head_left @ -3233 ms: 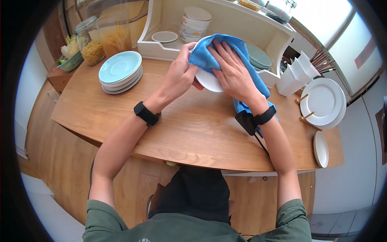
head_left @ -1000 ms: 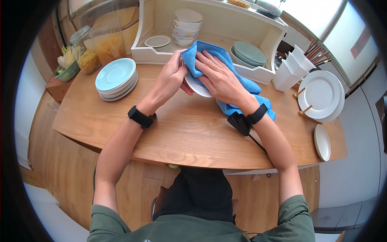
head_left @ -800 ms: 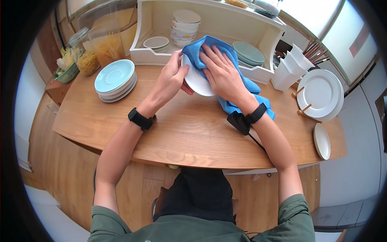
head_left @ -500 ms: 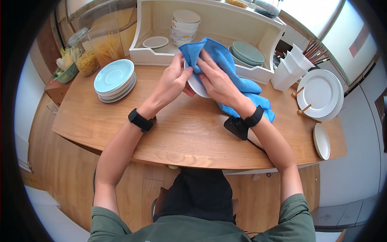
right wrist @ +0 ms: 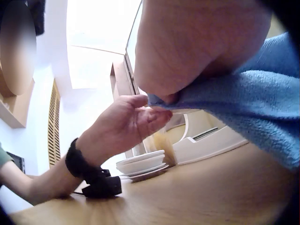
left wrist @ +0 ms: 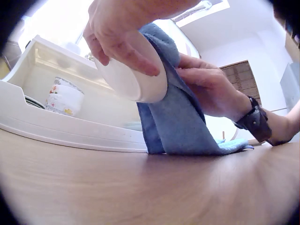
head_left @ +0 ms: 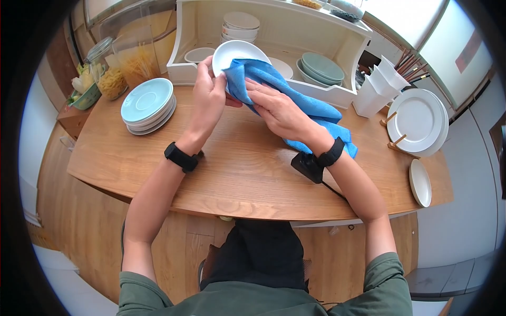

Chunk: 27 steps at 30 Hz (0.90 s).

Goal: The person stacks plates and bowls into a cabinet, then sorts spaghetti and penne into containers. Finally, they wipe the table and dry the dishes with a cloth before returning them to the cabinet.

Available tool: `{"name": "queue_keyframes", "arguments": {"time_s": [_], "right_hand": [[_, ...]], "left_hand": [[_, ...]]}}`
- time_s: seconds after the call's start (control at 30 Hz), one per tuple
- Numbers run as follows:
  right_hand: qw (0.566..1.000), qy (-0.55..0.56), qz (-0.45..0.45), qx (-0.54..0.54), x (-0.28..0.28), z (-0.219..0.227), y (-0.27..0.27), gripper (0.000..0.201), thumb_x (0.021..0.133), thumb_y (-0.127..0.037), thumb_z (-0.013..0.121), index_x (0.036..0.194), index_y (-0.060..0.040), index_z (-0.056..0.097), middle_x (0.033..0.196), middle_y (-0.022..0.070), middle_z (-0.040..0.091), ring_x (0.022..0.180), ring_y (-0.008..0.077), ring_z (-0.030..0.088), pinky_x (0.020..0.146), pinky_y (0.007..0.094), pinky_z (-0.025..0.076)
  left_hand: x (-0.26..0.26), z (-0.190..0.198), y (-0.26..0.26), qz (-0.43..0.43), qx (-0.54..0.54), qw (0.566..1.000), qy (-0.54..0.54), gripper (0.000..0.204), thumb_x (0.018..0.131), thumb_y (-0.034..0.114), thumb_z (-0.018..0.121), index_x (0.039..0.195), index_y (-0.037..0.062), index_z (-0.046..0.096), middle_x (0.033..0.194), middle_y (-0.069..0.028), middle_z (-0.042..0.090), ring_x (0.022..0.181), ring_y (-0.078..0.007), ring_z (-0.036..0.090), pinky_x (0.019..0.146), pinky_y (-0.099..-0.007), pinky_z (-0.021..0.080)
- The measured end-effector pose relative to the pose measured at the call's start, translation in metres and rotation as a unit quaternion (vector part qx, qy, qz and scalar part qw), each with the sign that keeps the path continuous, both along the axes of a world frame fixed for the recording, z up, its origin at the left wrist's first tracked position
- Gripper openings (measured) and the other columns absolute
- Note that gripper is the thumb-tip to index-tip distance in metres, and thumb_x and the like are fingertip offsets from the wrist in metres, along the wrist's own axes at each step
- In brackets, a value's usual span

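Note:
A small white dish point(head_left: 238, 51) is tilted above the table, its left rim gripped by the left hand point(head_left: 210, 97). In the left wrist view the left fingers spread over the underside of the dish point(left wrist: 119, 75). The right hand point(head_left: 282, 111) presses a blue cloth point(head_left: 263, 73) on the near right part of the dish, its fingers partly hidden by cloth folds. The cloth trails down to the table under the right wrist. In the right wrist view the right hand point(right wrist: 201, 42) lies over the cloth point(right wrist: 262, 103), with the left hand point(right wrist: 124, 124) beyond.
A stack of plates point(head_left: 148, 100) stands left on the table point(head_left: 232, 174). Behind the hands, a white shelf unit point(head_left: 332, 96) holds bowls and green dishes point(head_left: 322, 67). White plates point(head_left: 416, 118) in a rack, an oval dish point(head_left: 420, 183) and white containers point(head_left: 371, 95) are at the right.
The left hand and dish have moved left and turned so that more of the dish face shows. The right hand has shifted down and slightly left, with the cloth now lower on the dish.

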State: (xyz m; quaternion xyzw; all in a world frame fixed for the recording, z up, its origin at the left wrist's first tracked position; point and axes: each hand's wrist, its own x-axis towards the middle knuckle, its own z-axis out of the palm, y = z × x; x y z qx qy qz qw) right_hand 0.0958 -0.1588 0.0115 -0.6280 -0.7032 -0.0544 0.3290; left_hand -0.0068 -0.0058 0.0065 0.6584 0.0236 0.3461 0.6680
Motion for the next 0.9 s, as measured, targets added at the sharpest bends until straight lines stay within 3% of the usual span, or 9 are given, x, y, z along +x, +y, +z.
{"name": "queue_keyframes", "arguments": {"time_s": [0.23,0.37,0.43,0.5,0.53,0.67,0.77,0.87,0.9], "right_hand": [[0.982,-0.16,-0.079,0.064,0.029,0.009,-0.01,0.038,0.086,-0.001,0.055,0.123,-0.0071,0.06,0.138,0.018,0.05,0.132,0.0353,0.042,0.11,0.044,0.033],[0.978,-0.083,-0.133,0.137,0.048,0.006,-0.01,0.034,0.088,0.0,0.054,0.122,-0.0026,0.058,0.14,0.0247,0.044,0.132,0.041,0.04,0.112,0.0432,0.03],[0.977,-0.042,-0.15,0.145,0.051,0.004,-0.01,0.034,0.088,0.003,0.052,0.122,0.0003,0.056,0.143,0.0267,0.041,0.13,0.0409,0.043,0.107,0.0405,0.037],[0.98,0.07,-0.119,0.145,0.052,0.007,-0.011,0.034,0.087,0.006,0.05,0.121,0.002,0.055,0.137,0.0251,0.047,0.123,0.0377,0.051,0.099,0.0366,0.043],[0.978,0.104,-0.132,0.122,0.052,0.009,-0.012,0.033,0.087,0.008,0.049,0.119,0.0025,0.056,0.123,0.02,0.059,0.11,0.0287,0.059,0.093,0.033,0.046],[0.978,0.157,-0.112,0.078,0.05,0.021,-0.019,0.034,0.086,0.009,0.049,0.118,0.0009,0.058,0.105,0.0108,0.065,0.098,0.0167,0.059,0.09,0.0283,0.046],[0.975,0.195,-0.086,0.062,0.04,0.027,-0.02,0.03,0.085,0.009,0.049,0.112,0.0013,0.06,0.103,0.0109,0.064,0.098,0.0184,0.059,0.088,0.0282,0.046],[0.992,0.106,-0.042,0.054,0.035,0.033,-0.022,0.029,0.08,0.009,0.049,0.106,0.0006,0.061,0.101,0.0128,0.063,0.096,0.0243,0.06,0.087,0.0317,0.046],[0.992,0.105,-0.042,0.055,0.032,0.034,-0.022,0.029,0.08,0.009,0.049,0.106,0.0006,0.061,0.101,0.0128,0.063,0.096,0.0243,0.06,0.087,0.0317,0.046]], "left_hand": [[-0.002,0.004,0.005,0.049,0.038,0.997,-0.038,0.039,0.099,0.009,0.036,0.137,-0.0005,0.03,0.117,-0.0182,0.056,0.083,-0.0203,0.067,0.057,-0.0289,0.061],[-0.005,0.008,0.0,0.0,0.063,0.998,-0.031,0.038,0.099,0.007,0.035,0.136,-0.0017,0.03,0.114,-0.0182,0.055,0.08,-0.0193,0.066,0.053,-0.0274,0.059],[-0.005,0.006,-0.003,-0.018,0.08,0.996,-0.036,0.038,0.098,0.005,0.034,0.135,-0.0026,0.03,0.111,-0.0182,0.055,0.075,-0.0188,0.066,0.051,-0.0271,0.059],[-0.007,0.003,-0.005,-0.075,0.129,0.989,0.018,0.04,0.1,0.009,0.035,0.138,-0.0003,0.029,0.113,-0.0152,0.054,0.077,-0.0153,0.064,0.053,-0.0254,0.057],[-0.009,0.004,-0.007,-0.081,0.136,0.987,0.023,0.041,0.1,0.009,0.035,0.139,0.0007,0.029,0.111,-0.0135,0.054,0.074,-0.013,0.062,0.051,-0.0243,0.055],[-0.009,0.004,-0.005,-0.097,0.151,0.983,0.032,0.041,0.1,0.01,0.035,0.14,0.002,0.03,0.108,-0.012,0.054,0.073,-0.011,0.061,0.049,-0.0228,0.053],[-0.013,0.008,-0.006,-0.087,0.184,0.978,0.054,0.04,0.1,0.011,0.034,0.14,0.0044,0.032,0.103,-0.0112,0.055,0.07,-0.0087,0.059,0.045,-0.0218,0.048],[-0.015,0.009,-0.006,-0.073,0.218,0.967,0.107,0.038,0.099,0.008,0.036,0.136,0.0055,0.038,0.089,-0.0166,0.062,0.07,-0.0182,0.063,0.058,-0.0304,0.052],[-0.007,-0.002,-0.001,-0.06,0.274,0.959,0.039,0.036,0.099,0.008,0.037,0.134,0.0049,0.04,0.094,-0.0186,0.063,0.079,-0.0227,0.064,0.067,-0.0336,0.052]]}}
